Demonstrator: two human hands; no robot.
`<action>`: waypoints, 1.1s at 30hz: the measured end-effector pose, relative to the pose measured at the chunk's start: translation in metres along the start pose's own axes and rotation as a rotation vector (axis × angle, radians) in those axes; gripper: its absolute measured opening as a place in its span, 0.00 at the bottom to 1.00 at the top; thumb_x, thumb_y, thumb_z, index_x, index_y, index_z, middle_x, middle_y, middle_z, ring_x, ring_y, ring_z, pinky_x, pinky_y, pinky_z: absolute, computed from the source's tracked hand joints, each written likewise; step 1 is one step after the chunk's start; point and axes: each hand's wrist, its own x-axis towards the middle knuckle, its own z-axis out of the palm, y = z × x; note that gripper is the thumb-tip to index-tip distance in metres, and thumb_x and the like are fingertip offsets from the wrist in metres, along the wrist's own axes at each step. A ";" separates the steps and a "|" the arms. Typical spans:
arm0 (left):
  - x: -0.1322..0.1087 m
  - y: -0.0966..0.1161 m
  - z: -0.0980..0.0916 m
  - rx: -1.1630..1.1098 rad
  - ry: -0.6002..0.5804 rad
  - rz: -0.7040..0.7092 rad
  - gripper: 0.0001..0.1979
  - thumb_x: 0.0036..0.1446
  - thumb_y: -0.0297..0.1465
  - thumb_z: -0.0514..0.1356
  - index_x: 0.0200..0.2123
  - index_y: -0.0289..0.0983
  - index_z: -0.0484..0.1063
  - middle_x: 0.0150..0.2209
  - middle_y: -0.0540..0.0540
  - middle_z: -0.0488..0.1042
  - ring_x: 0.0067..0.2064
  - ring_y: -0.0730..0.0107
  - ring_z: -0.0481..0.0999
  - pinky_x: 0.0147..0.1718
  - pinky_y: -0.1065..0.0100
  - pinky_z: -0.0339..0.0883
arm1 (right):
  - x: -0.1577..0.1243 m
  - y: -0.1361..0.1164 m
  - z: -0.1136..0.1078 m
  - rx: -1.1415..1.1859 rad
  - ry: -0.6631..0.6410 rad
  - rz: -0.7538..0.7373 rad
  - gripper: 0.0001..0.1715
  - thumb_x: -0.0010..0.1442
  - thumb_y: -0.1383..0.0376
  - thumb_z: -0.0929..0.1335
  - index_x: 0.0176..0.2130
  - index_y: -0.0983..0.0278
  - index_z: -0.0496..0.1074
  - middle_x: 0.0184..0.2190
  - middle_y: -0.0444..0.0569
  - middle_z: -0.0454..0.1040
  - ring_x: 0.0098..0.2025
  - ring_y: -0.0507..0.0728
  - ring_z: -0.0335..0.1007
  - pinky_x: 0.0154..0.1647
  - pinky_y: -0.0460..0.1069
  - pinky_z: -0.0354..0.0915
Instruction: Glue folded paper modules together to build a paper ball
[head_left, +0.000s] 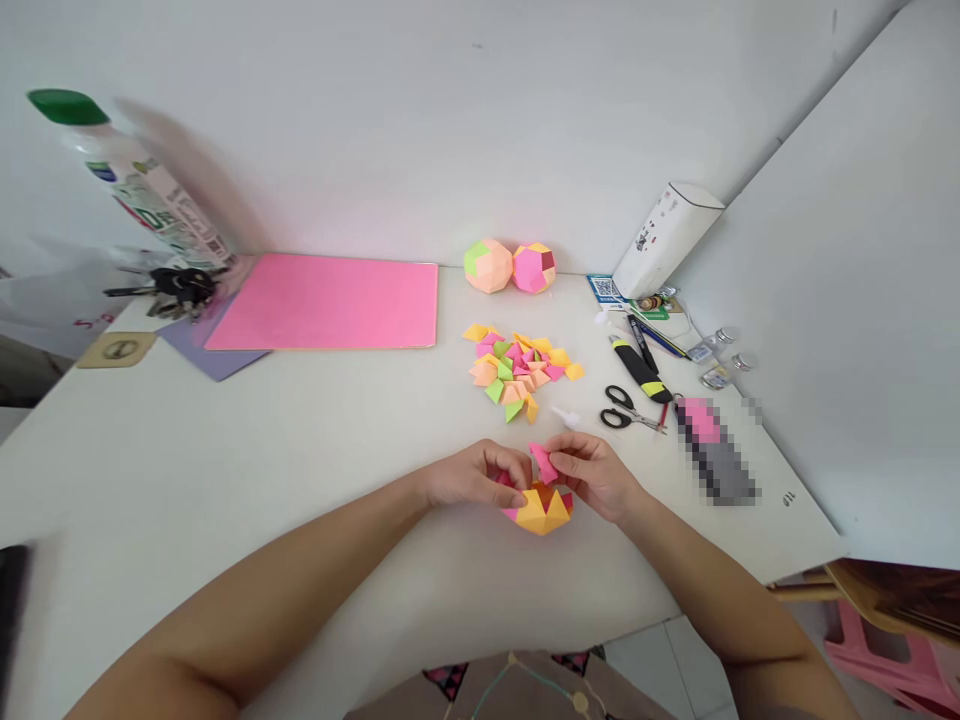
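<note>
My left hand pinches the left rim of a half-built folded-paper ball, yellow in front with pink and red parts at its sides. The ball's top is open like a bowl. Between the thumb and fingers of my right hand is a pink folded paper piece, held upright just over the ball's opening. Beyond my hands lies a loose pile of folded paper pieces in pink, yellow, green and peach. A white pointed nozzle tip lies near my right fingers.
Two finished paper balls stand against the wall. Scissors, a utility knife and pens lie to the right, near a white box. Pink paper sheets, keys and a bottle are at the left.
</note>
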 end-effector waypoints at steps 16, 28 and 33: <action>0.001 0.000 0.002 0.026 0.017 0.061 0.07 0.47 0.32 0.66 0.24 0.34 0.73 0.31 0.47 0.68 0.35 0.71 0.68 0.37 0.67 0.64 | 0.000 0.000 0.000 -0.071 0.046 -0.058 0.14 0.44 0.64 0.75 0.34 0.64 0.77 0.25 0.43 0.75 0.27 0.51 0.72 0.30 0.47 0.70; 0.002 0.003 0.007 -0.061 0.071 0.172 0.01 0.50 0.28 0.64 0.27 0.36 0.76 0.49 0.42 0.71 0.52 0.58 0.69 0.51 0.55 0.60 | -0.007 -0.006 -0.003 -0.586 0.130 -0.368 0.07 0.54 0.63 0.68 0.34 0.62 0.76 0.32 0.48 0.76 0.28 0.52 0.70 0.28 0.48 0.68; 0.002 0.004 0.008 -0.060 0.066 0.198 0.02 0.50 0.27 0.64 0.29 0.38 0.77 0.53 0.44 0.69 0.56 0.58 0.66 0.55 0.53 0.56 | -0.006 -0.008 -0.004 -0.675 0.095 -0.395 0.11 0.57 0.64 0.65 0.37 0.61 0.76 0.36 0.48 0.77 0.32 0.53 0.73 0.32 0.49 0.70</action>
